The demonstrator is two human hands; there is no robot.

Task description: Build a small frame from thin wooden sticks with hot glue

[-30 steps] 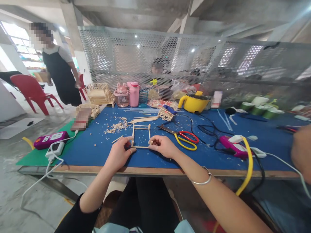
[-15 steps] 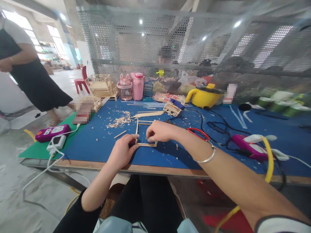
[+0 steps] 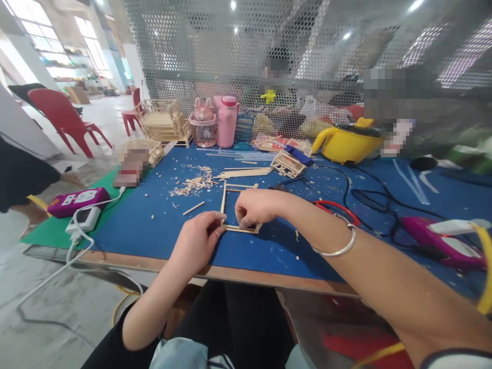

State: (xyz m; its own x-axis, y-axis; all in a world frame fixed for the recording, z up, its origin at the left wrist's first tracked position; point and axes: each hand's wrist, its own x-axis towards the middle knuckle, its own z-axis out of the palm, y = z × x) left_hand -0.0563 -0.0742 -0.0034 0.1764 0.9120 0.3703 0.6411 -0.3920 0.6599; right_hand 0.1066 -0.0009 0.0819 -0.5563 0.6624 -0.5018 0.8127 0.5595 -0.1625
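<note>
A small rectangular frame of thin wooden sticks (image 3: 223, 197) lies on the blue table mat (image 3: 154, 230) before me. My left hand (image 3: 200, 236) pinches the frame's near left corner between thumb and fingers. Over the near right side, my right hand (image 3: 257, 207) has its fingers curled down onto the frame; their tips are partly hidden, and whether they grip a stick I cannot make out. A loose short stick (image 3: 193, 208) lies left of the frame. Behind it rest several long sticks (image 3: 246, 172) and a heap of broken stick bits (image 3: 194, 183).
A small stick model (image 3: 288, 164) with a blue clip stands behind the frame. Farther back are a pink flask (image 3: 226, 123), a pink bottle (image 3: 203, 128) and a yellow pot (image 3: 349, 143). Black cables and red-handled pliers (image 3: 334, 206) lie right; a phone (image 3: 131, 166) lies left.
The view has shifted, so table things appear moved. Both hands stay at the stick frame in nearly the same pose. The person at the left has moved mostly out of view.
</note>
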